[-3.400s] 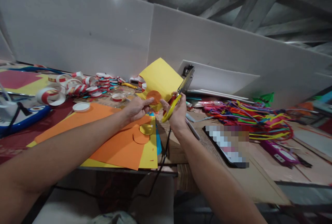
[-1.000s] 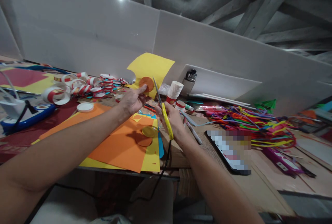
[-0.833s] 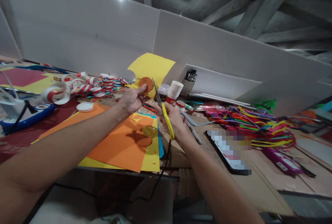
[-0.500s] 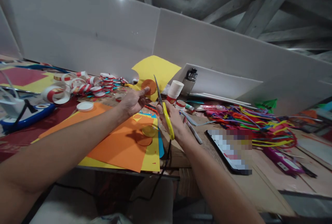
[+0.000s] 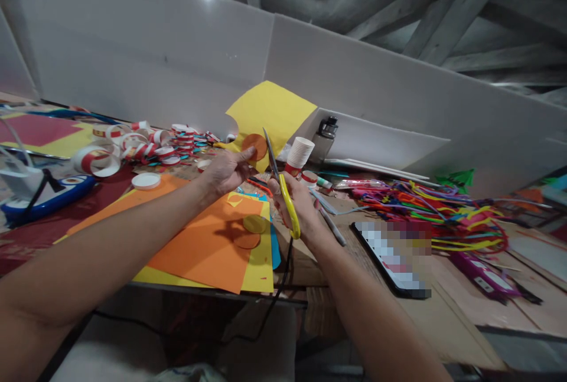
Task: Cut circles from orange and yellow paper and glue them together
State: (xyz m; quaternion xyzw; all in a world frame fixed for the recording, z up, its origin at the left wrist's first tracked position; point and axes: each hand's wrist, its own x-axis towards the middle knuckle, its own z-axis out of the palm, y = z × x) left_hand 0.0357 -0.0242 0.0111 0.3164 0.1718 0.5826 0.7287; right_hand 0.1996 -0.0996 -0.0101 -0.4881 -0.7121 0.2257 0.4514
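Observation:
My left hand [image 5: 230, 170] pinches an orange paper disc [image 5: 254, 147] flat against a sheet of yellow paper [image 5: 277, 110], the thumb lying on the disc. The yellow sheet stands up above the table and has a curved cut in its left edge. My right hand [image 5: 296, 202] grips yellow-handled scissors [image 5: 287, 205], whose blades point up beside the disc's right edge, at the paper. Below the hands, a yellow disc [image 5: 254, 224] and another orange disc [image 5: 246, 240] lie on orange paper sheets [image 5: 195, 246].
Stacked paper cups [image 5: 301, 153] and a bottle [image 5: 324, 140] stand behind my right hand. A phone [image 5: 390, 261], a marker [image 5: 332, 226] and colourful pipe cleaners [image 5: 425, 205] lie to the right. Red-and-white paper rings [image 5: 133, 146] are heaped at left. A white panel [image 5: 177, 63] rises behind.
The yellow sheet has tilted, its upper part rising and shifting slightly right. Both hands, the disc and the scissors stay in nearly the same place.

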